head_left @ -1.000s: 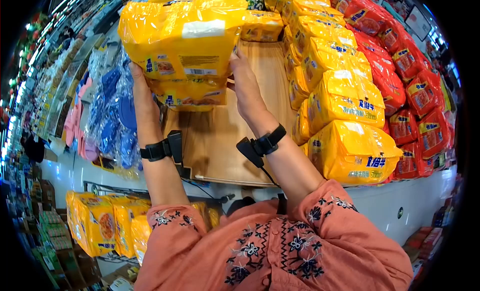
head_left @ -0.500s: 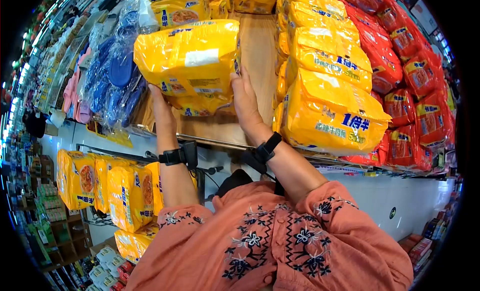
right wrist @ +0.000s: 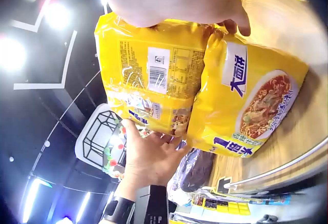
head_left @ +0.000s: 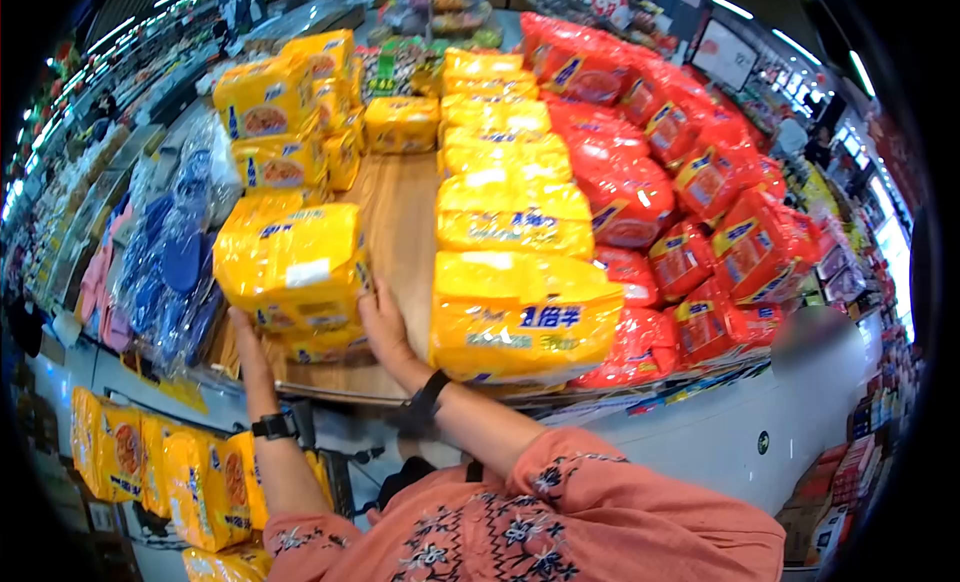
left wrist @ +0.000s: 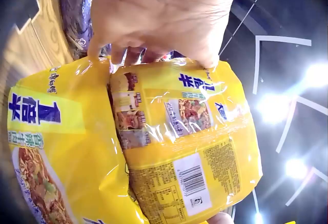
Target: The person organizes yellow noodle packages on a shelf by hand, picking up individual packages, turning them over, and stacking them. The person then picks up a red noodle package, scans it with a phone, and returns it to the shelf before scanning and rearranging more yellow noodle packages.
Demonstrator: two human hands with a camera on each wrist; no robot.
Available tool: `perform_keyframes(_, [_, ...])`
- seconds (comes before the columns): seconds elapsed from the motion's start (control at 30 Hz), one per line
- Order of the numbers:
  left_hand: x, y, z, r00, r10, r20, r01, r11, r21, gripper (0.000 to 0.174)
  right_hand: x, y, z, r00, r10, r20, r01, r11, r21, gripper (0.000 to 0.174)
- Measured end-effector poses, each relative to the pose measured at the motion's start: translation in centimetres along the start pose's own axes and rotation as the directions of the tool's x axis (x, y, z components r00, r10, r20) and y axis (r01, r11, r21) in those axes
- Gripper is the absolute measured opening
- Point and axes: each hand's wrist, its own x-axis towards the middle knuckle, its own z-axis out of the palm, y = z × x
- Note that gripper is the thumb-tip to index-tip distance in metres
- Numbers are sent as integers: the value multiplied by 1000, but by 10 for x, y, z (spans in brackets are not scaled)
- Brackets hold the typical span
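Note:
My two hands grip a pair of yellow instant noodle packs (head_left: pixel 290 272) from opposite sides, over the front left part of a wooden display table. The left hand (head_left: pixel 250 347) is on the left side, its thumb and fingers on the wrapping. On the right side is my right hand (head_left: pixel 385 327), fingers partly hidden behind the wrapping. In the right wrist view, one pack shows a barcode label (right wrist: pixel 158 72) and the other a printed noodle bowl (right wrist: pixel 266 103), the two lying against each other. The left wrist view shows them pressed together under the left palm (left wrist: pixel 164 18).
Yellow noodle packs (head_left: pixel 510 312) form a row right of a bare wood strip (head_left: pixel 395 207). Red packs (head_left: pixel 640 197) pile beyond. More yellow packs (head_left: pixel 265 112) are stacked at the back left, blue slippers in plastic (head_left: pixel 180 257) at left. Yellow packs (head_left: pixel 205 482) sit on a low rack.
The head view has shifted, so the table and its rows appear further left. The held packs show lower and further left, before the left yellow stack. Both hands keep their hold.

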Motion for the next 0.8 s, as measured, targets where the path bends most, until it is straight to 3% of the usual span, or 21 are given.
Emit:
perform_keyframes(0.1, [-2,21,9,1000,9,-22,-11,994,-112,83,-6,-17,-1,997,-67,-43,63,995,-81,56])
perform_keyframes(0.2, [-4,24,17,994,66,-92,-74,993,-88,79,-4,-27,-1,993,-97,-62,92,992,-86,55])
perform_keyframes(0.3, [-9,34,24,997,70,26,-65,988,-140,80,-6,-36,0,997,-59,-56,49,986,-159,54])
perform_keyframes(0.33, [-9,31,26,996,82,-42,-87,988,-125,75,-6,-33,1,994,-84,-63,73,985,-154,54])
perform_keyframes(0.43, [-7,24,27,991,119,-64,-124,990,-72,70,-3,-33,6,989,-129,-80,119,986,-118,53])
perform_keyframes(0.5, [-9,24,23,993,122,-1,-122,991,-54,74,-5,-38,4,992,-97,-79,92,994,-65,52])
perform_keyframes(0.57, [-19,31,22,988,156,16,-156,988,-10,72,-5,-32,6,977,-187,-101,180,980,-81,51])
perform_keyframes(0.63, [-33,41,19,985,167,-38,-169,985,-38,70,-8,-42,5,994,-112,-19,113,992,53,51])
perform_keyframes(0.8, [-75,82,37,946,270,-182,-286,956,-70,66,-26,-62,14,945,-327,7,327,945,-23,50])
